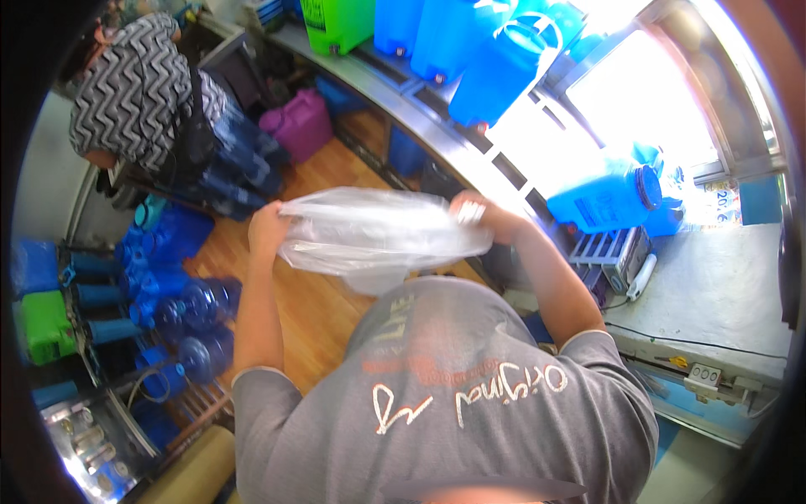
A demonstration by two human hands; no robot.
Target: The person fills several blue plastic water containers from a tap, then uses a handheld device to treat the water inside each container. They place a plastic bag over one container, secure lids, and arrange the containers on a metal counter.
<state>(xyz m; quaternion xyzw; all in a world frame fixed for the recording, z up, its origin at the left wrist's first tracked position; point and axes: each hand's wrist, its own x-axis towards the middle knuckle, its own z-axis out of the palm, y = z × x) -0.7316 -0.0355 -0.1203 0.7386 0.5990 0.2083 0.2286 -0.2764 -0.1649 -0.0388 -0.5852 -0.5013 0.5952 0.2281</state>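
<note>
A clear plastic bag (371, 233) is stretched wide in front of my grey T-shirt (478, 390). My left hand (267, 228) grips its left end. At the opposite end, my right hand (482, 215) is closed on the plastic, slightly blurred, with something white across its fingers that I cannot make out. The bag's top edges sit a little apart between the hands, and its lower part hangs down near my belly. I see nothing inside it.
Blue water containers (491, 75) and a green one (337, 25) line the metal counter (403, 113). A person (145, 101) in a zigzag top bends at the upper left, near a purple container (299, 126). Round bottles (204, 356) stand left; a power outlet (704, 377) is right.
</note>
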